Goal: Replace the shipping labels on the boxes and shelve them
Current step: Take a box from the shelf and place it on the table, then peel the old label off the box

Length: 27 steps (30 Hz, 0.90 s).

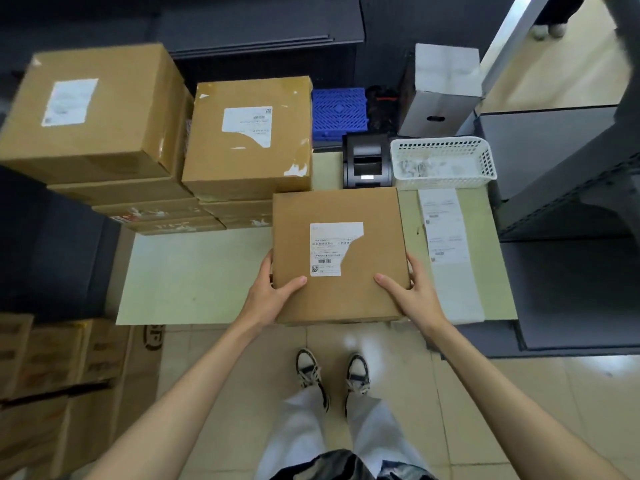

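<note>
A square brown cardboard box [370, 216] sits at the front of the pale table [194, 275], with a white shipping label [330, 249] on top, its right side torn away. My left hand [272, 289] grips the box's left front corner, thumb on top. My right hand [415, 289] grips the right front corner the same way. A strip of fresh labels [445, 226] lies on the table just right of the box.
Two stacks of brown boxes [249, 140] with labels stand at the table's back left. A black label printer [367, 161] and a white basket [443, 162] of paper scraps sit behind the held box. Dark shelving [568, 188] stands right. More cartons [52, 368] sit on the floor left.
</note>
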### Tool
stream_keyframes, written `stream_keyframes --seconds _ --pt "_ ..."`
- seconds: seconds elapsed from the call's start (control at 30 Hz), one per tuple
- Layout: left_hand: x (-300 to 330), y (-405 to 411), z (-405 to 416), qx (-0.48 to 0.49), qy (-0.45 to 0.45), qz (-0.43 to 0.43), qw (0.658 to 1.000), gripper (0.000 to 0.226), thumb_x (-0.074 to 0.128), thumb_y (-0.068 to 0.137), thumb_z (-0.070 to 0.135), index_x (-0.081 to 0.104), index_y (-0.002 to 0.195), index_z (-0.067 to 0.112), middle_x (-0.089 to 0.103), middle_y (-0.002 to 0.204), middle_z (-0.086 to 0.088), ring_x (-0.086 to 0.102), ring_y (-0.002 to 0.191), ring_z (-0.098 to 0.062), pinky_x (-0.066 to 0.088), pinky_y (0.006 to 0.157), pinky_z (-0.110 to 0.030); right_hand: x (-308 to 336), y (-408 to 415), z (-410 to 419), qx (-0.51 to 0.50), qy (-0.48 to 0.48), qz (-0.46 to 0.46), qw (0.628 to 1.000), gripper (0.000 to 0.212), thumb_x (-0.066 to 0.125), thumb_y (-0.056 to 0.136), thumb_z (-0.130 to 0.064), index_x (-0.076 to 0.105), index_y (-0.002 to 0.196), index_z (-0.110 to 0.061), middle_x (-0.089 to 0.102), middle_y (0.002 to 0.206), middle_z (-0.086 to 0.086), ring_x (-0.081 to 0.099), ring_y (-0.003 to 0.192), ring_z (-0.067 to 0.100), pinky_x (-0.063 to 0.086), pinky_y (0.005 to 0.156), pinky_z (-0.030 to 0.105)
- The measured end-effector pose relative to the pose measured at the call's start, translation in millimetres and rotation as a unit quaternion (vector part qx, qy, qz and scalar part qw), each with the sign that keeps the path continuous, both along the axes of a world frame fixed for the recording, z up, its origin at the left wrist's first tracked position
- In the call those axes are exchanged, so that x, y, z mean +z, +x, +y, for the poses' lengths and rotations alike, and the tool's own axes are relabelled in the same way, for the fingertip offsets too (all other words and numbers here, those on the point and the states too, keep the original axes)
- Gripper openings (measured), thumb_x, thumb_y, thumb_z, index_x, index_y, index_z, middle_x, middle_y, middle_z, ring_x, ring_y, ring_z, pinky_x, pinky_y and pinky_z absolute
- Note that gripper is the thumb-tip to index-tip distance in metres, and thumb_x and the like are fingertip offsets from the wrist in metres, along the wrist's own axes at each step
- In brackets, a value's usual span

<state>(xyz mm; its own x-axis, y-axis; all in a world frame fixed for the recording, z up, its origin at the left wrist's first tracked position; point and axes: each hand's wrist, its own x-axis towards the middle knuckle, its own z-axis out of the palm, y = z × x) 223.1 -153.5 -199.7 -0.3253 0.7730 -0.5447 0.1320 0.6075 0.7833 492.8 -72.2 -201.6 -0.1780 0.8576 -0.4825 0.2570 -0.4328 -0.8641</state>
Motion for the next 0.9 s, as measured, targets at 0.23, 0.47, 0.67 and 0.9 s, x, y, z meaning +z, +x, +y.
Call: stream_keyframes --seconds 0.23,0.47,0.67,0.9 --pt "-39 -11 10 0.013 -0.035 -0.035 0.999 0.086 0.079 0.087 0.028 0.027 0.156 0.030 0.055 0.138 0.012 0.058 0.118 -0.008 0.050 0.093 -0.025 -34 -17 9 0.012 -0.034 -0.026 0.999 0.073 0.075 0.085 -0.033 0.033 0.145 -0.036 0.055 0.124 -0.013 0.056 0.101 -0.008 0.050 0.074 0.011" --pt "-85 -13 15 0.004 -0.066 -0.053 0.996 0.088 0.082 0.083 0.032 0.029 0.154 0.036 0.059 0.136 0.014 0.060 0.121 -0.011 0.049 0.106 -0.044 -85 -15 17 0.027 -0.057 -0.042 0.997 0.072 0.075 0.085 -0.034 0.036 0.146 -0.034 0.057 0.134 -0.011 0.060 0.113 0.004 0.053 0.092 0.027" --pt "-113 -13 17 -0.013 -0.074 -0.062 0.995 0.090 0.083 0.080 0.037 0.031 0.153 0.038 0.060 0.135 0.016 0.060 0.120 -0.008 0.049 0.107 -0.044 -104 -11 11 0.014 -0.064 -0.069 0.995 0.073 0.076 0.084 -0.032 0.037 0.146 -0.033 0.056 0.135 -0.011 0.059 0.112 0.000 0.052 0.091 0.026" --pt "-111 -17 17 -0.024 -0.048 -0.005 0.999 0.111 0.086 0.079 0.033 0.008 0.158 0.046 0.041 0.152 0.008 0.047 0.132 -0.011 0.043 0.111 -0.040 -96 -17 25 0.084 0.058 -0.327 0.940 0.082 0.077 0.071 -0.055 0.043 0.136 -0.019 0.045 0.131 0.003 0.051 0.115 0.021 0.047 0.097 0.044"
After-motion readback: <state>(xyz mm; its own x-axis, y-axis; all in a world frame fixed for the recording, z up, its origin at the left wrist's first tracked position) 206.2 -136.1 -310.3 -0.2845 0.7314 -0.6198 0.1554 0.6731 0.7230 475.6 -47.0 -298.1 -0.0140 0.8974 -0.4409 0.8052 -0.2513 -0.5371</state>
